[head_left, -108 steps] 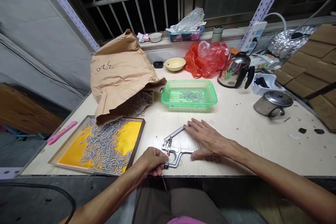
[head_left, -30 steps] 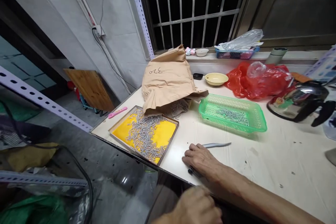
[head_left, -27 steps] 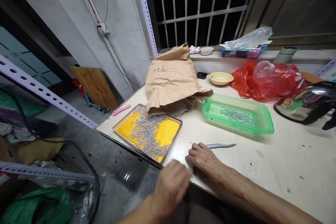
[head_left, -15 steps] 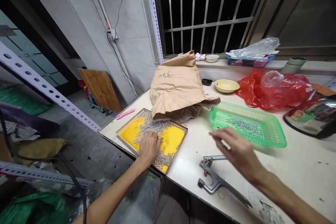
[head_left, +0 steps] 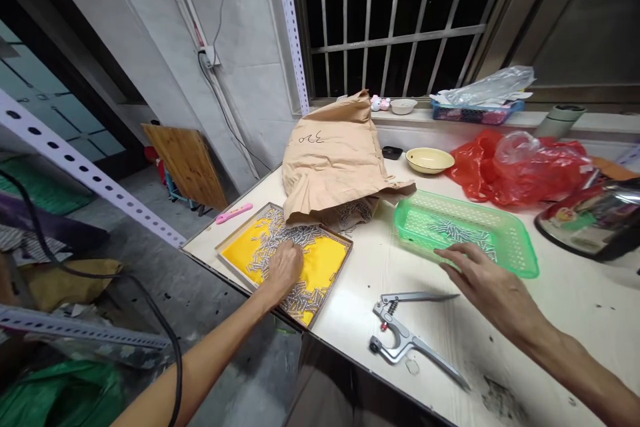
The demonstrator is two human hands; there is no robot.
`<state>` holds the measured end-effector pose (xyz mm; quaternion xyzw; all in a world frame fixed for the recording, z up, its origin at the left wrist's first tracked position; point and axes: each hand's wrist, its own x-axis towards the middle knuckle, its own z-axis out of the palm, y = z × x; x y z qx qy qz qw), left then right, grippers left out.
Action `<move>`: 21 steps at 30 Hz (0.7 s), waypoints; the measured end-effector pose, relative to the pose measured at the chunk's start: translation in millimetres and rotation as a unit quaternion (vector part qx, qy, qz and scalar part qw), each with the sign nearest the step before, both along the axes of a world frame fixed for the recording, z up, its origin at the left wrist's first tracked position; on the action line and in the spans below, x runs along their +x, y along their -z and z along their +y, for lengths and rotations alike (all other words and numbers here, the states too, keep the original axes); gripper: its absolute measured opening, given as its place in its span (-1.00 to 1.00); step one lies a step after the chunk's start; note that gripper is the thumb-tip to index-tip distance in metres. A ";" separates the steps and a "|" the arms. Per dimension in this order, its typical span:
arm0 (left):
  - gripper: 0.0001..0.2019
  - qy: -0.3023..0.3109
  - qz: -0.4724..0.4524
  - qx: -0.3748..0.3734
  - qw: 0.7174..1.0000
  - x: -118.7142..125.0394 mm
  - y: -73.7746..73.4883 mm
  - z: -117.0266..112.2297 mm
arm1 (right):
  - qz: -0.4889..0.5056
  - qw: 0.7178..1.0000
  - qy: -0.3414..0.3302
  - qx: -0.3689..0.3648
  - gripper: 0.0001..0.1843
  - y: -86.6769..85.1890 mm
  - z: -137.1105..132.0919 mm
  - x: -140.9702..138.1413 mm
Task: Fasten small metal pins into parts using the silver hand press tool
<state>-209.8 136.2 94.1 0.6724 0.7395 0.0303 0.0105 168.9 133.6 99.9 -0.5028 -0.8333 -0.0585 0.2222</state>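
Note:
My left hand point(head_left: 283, 265) reaches into the yellow-lined tray point(head_left: 330, 260), fingers curled down on the heap of small silver metal pieces point(head_left: 280, 243); whether it grips any is hidden. My right hand point(head_left: 487, 283) hovers with fingers spread and empty at the near rim of the green plastic basket point(head_left: 520, 253), which holds a few silver pieces point(head_left: 463, 231). A metal hand-press plier tool point(head_left: 405, 337) lies untouched on the white table point(head_left: 560, 300) between my arms.
A brown paper sack point(head_left: 337, 163) spills silver pieces behind the tray. A yellow bowl point(head_left: 429, 160), red plastic bags point(head_left: 520, 167) and a steel kettle point(head_left: 590, 217) stand at the back right. A pink cutter point(head_left: 234, 213) lies at the table's left edge.
Both hands let go of the plier tool. My left hand moved left into the yellow tray; my right hand lifted toward the green basket. The view swung left.

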 end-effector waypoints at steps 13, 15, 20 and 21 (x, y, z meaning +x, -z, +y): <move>-0.75 -0.108 -0.736 -0.138 0.654 3.6 -24.6 -17.2 | 0.338 0.878 -0.176 -0.290 -0.67 -15.6 -16.7 -149.2; -0.74 -0.100 -0.751 -0.133 0.639 10.4 -29.4 -25.7 | 0.383 0.833 -0.178 -0.357 -0.63 -10.9 -9.6 -185.1; -0.65 -0.081 -0.749 -0.078 0.653 12.6 -35.7 -34.6 | 0.466 0.766 -0.152 -0.416 -0.66 -3.6 -3.9 -226.4; -0.63 -0.077 -0.746 -0.066 0.659 11.2 -36.6 -34.8 | 0.476 0.763 -0.142 -0.414 -0.67 -4.1 -4.4 -228.1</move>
